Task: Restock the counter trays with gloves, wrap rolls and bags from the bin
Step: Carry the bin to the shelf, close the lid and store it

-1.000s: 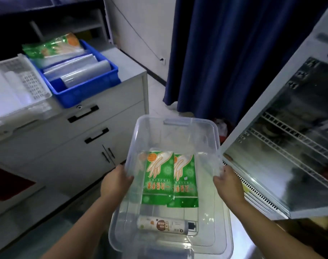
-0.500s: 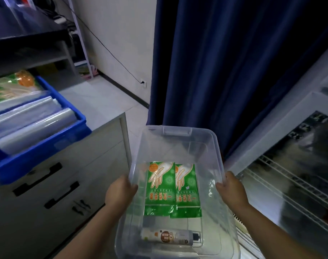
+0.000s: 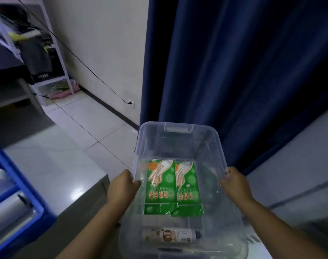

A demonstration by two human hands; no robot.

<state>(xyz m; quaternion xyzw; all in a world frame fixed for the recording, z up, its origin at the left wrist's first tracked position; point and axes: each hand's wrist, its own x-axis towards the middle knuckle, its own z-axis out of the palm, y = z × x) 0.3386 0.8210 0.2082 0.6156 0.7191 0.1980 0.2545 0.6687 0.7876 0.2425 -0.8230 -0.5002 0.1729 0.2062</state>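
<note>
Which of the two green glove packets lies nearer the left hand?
The green glove packet whose orange circle shows fully, nearest the left hand on the clear plastic bin; the other packet lies toward the right hand.

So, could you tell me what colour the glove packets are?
The flat plastic glove packets are green with white gloves; head view.

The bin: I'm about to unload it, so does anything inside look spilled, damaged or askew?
Nothing in the bin stands out: two glove packs lie flat side by side, a roll lies across the near end.
</note>
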